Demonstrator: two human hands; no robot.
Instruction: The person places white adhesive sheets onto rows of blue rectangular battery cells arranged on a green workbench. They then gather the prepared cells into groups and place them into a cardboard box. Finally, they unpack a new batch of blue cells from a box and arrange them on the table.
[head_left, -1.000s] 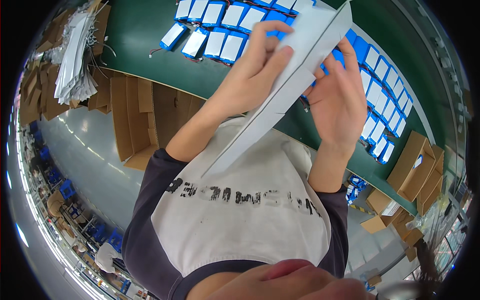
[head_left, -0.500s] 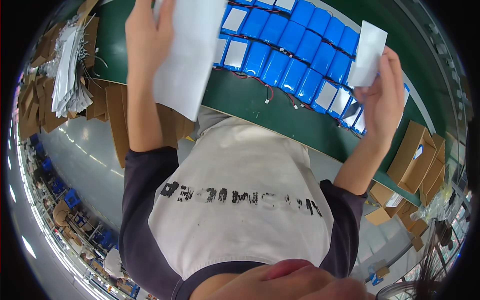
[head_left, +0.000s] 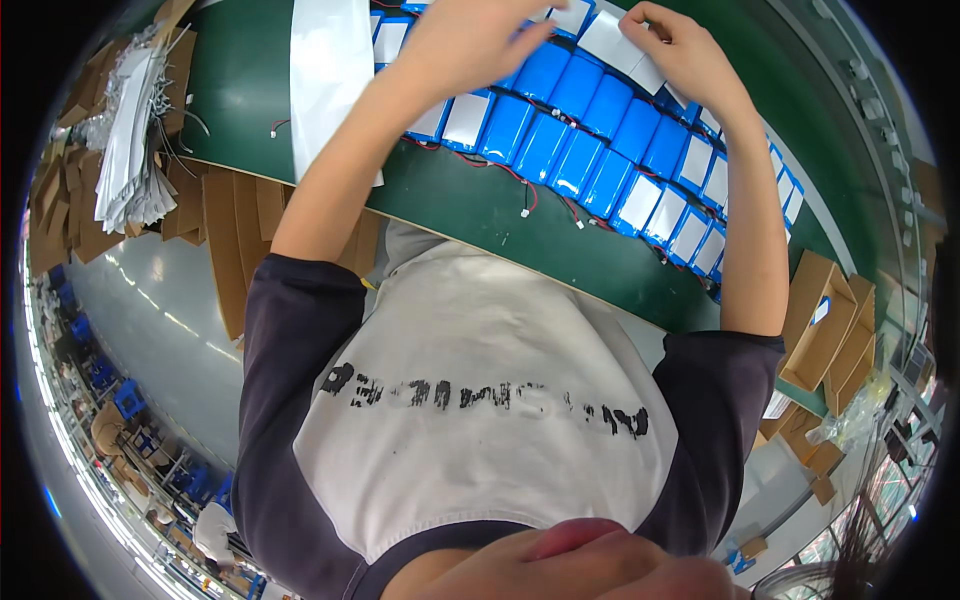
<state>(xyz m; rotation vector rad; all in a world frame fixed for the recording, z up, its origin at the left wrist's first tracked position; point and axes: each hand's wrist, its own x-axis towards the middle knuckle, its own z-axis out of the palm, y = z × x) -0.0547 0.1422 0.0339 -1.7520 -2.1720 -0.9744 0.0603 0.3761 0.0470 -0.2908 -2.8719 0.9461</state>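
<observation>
Rows of blue-wrapped battery packs (head_left: 545,70) with red and black leads lie on the green table. Several packs bear white rectangles, such as the white patch (head_left: 466,120) in the near row. My right hand (head_left: 690,65) pinches a white rectangular card (head_left: 612,42) at its edge, over the far row. My left hand (head_left: 470,45) is above the packs left of it, thumb apart from the fingers, with nothing seen in it. Its fingers are slightly blurred near the top edge. A large white sheet (head_left: 325,90) lies on the table, partly behind my left forearm.
The green table (head_left: 450,195) has its near edge against my body. A bundle of white strips (head_left: 135,150) hangs by cardboard at the left. Open cardboard boxes (head_left: 815,320) stand at the table's right end. Small white connectors (head_left: 525,212) on leads stick out toward me.
My left hand has let go of the large white sheet and moved right over the packs. My right hand has carried the white card up and left to the far row.
</observation>
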